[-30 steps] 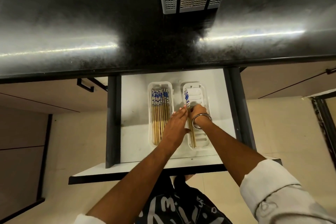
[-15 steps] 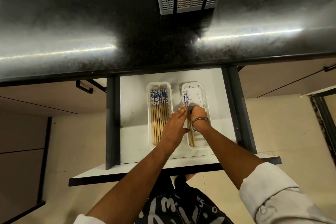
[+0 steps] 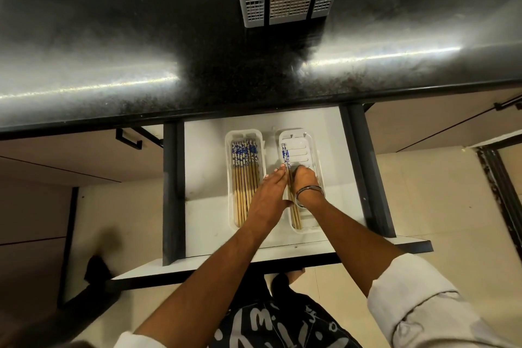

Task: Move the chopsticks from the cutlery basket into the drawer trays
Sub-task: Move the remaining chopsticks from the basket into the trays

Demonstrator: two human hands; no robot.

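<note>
Head view, looking straight down into the open drawer (image 3: 203,178) under the dark counter (image 3: 141,37). Both hands down in the right tray (image 3: 316,167), squaring up a small bunch of chopsticks (image 3: 285,155) along its left wall. Left hand (image 3: 271,192) laid flat-ish with straight fingers against the left side of the bunch, so an open grip, just pressing. Right hand (image 3: 305,178) with fingers curled down over the sticks; looks like a closed grip on them, though hard to be fully sure from above. Left tray (image 3: 230,178) already packed with a neat row, patterned ends pointing toward the counter. More sticks standing in the cutlery basket (image 3: 288,0) up on the counter, so probably somewhere past halfway. Best bet for this step: keep the patterned ends lined up the same way as the left row, nudge the bunch tight to the wall, then let go gently so nothing rolls. Plenty of bare tray floor to the right of the bunch. Worth watching the counter lip overhanging the back of the drawer when lifting up toward the basket, plus the dark drawer rails either side.
</note>
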